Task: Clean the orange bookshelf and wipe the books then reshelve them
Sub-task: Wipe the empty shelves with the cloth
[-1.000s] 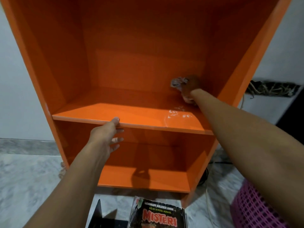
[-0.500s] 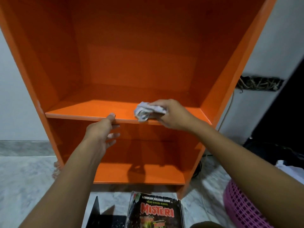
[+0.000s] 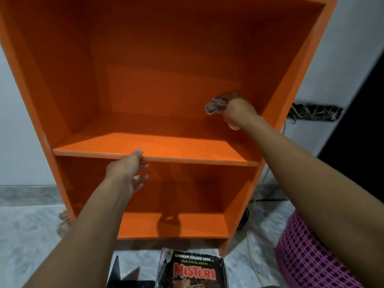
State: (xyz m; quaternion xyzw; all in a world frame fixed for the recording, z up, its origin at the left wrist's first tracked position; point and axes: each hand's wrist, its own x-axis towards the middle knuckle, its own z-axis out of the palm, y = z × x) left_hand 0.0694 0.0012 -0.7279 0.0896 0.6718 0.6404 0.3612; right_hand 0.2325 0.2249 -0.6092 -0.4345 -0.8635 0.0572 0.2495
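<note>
Against the back right corner of the orange bookshelf [image 3: 62, 59], the right hand [image 3: 239, 113] clutches a cloth [image 3: 215, 104], probably scrubbing; the left hand [image 3: 124, 173], fingers loose, braces its thumb on the middle shelf [image 3: 187, 150]. One book [image 3: 193, 271] waits on the floor [image 3: 25, 235].

Fig. 1. Both forearms are bare along their whole visible length, up to the frame's lower edge. The left hand [image 3: 126, 173] is bare, with thumb and three fingertips in view and nails cut short. The right hand [image 3: 239, 113] is bare and seen from the back, fingers mostly hidden.
</note>
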